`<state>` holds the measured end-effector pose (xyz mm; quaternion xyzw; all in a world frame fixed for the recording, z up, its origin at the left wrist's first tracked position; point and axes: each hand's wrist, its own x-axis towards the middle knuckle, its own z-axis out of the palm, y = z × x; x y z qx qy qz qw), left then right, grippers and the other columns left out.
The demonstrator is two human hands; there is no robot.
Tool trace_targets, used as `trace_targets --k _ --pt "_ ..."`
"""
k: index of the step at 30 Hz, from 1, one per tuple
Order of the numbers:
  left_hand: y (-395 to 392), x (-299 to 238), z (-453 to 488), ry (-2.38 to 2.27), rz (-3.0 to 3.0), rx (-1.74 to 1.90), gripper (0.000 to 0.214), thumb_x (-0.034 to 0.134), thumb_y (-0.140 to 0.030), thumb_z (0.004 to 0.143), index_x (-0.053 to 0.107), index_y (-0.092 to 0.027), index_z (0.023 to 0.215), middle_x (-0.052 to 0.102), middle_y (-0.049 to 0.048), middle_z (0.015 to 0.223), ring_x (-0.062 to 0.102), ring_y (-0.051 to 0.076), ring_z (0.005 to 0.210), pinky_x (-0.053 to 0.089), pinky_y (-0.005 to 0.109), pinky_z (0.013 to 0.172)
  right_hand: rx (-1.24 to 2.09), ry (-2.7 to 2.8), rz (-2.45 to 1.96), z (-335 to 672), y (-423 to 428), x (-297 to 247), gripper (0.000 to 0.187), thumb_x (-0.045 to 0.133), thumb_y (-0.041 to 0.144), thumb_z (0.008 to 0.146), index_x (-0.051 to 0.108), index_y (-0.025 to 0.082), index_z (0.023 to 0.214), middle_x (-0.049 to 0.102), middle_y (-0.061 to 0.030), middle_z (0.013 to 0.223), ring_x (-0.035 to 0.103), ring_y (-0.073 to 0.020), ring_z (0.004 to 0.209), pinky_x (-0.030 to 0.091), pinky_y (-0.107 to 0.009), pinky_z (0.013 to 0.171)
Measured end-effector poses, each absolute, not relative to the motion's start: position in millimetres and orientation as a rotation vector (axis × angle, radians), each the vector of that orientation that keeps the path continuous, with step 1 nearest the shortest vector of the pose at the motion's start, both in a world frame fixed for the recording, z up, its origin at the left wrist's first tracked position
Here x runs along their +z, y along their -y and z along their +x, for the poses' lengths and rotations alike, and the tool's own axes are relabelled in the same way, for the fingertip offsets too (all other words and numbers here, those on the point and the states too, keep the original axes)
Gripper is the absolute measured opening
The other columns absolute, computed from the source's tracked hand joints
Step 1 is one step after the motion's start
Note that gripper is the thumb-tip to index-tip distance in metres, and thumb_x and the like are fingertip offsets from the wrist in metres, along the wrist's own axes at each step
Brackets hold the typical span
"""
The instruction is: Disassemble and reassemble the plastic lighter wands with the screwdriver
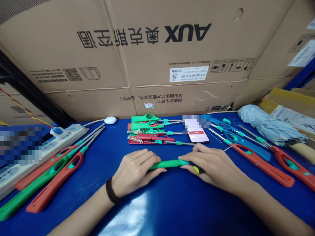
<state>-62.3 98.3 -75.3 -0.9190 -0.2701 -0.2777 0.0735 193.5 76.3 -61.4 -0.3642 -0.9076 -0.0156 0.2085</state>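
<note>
Above the blue table (172, 203), one green lighter (164, 164) is held crosswise.
Your left hand (134, 168) grips its body; your right hand (216, 165), curled at its teal end, holds a yellow-black tool (198, 169). Three lighters (40, 183) lie left, one phone (197, 132) ahead; behind, a carton (110, 65) blocks the view, contents hidden.

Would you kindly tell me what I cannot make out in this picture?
Head view:
Green handle: left end, hidden by the left hand.
Black-and-yellow tool: mostly covered by the right hand.
Phone screen: upper part, pixelated.
Rightmost red lighter: lower end, cut by the right edge.
</note>
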Motion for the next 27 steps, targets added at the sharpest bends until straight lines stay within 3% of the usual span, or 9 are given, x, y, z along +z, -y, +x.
trace_targets --k 6,12,20,23,25,27 --pt "-93 -74 -59 0.644 -2.613 -0.813 0.008 0.054 -0.016 0.089 0.062 -0.015 0.092 0.068 0.0017 0.112 0.065 0.014 0.096 0.050 0.027 0.093 0.068 2.531 -1.042 190 -73 -62 0.023 0.048 0.029 0.093 0.063 0.019 0.107 0.068 -0.0032 0.086 0.052 -0.0176 0.076 0.045 -0.027 0.060" --pt "-86 -77 -59 0.496 -2.496 -0.792 0.011 0.050 -0.010 0.088 0.060 -0.013 0.085 0.069 0.0046 0.110 0.064 0.022 0.102 0.052 0.034 0.092 0.063 2.571 -1.003 187 -72 -65 0.023 0.045 0.027 0.095 0.061 0.017 0.107 0.067 -0.0047 0.088 0.052 -0.0187 0.079 0.047 -0.029 0.062" --pt "-85 -73 -58 0.464 -2.542 -0.754 0.008 0.051 -0.011 0.089 0.059 -0.013 0.089 0.067 0.0050 0.116 0.062 0.022 0.106 0.052 0.032 0.089 -0.065 2.587 -0.905 185 -70 -65 0.026 0.038 0.020 0.096 0.062 0.012 0.102 0.068 -0.0079 0.086 0.054 -0.0205 0.078 0.046 -0.030 0.057" --pt "-88 -70 -56 0.633 -2.585 -0.733 0.006 0.053 -0.019 0.091 0.057 -0.016 0.092 0.064 0.0041 0.120 0.064 0.019 0.101 0.054 0.028 0.078 -0.131 2.562 -0.889 184 -70 -65 0.028 0.036 0.017 0.096 0.063 0.011 0.099 0.069 -0.0084 0.086 0.054 -0.0206 0.078 0.045 -0.029 0.055" --pt "-91 -69 -54 0.804 -2.608 -0.687 0.025 0.047 -0.037 0.095 0.055 -0.015 0.100 0.067 0.0076 0.112 0.067 0.018 0.088 0.054 0.027 0.068 -0.153 2.546 -0.887 183 -71 -65 0.028 0.036 0.016 0.095 0.063 0.011 0.098 0.069 -0.0083 0.087 0.054 -0.0207 0.078 0.044 -0.029 0.055" --pt "-92 -69 -53 0.888 -2.600 -0.584 0.043 0.037 -0.050 0.094 0.053 -0.013 0.108 0.070 0.0077 0.091 0.067 0.017 0.072 0.052 0.027 0.059 -0.118 2.529 -0.911 184 -73 -65 0.025 0.040 0.019 0.095 0.063 0.012 0.100 0.069 -0.0075 0.088 0.053 -0.0203 0.080 0.044 -0.029 0.057"
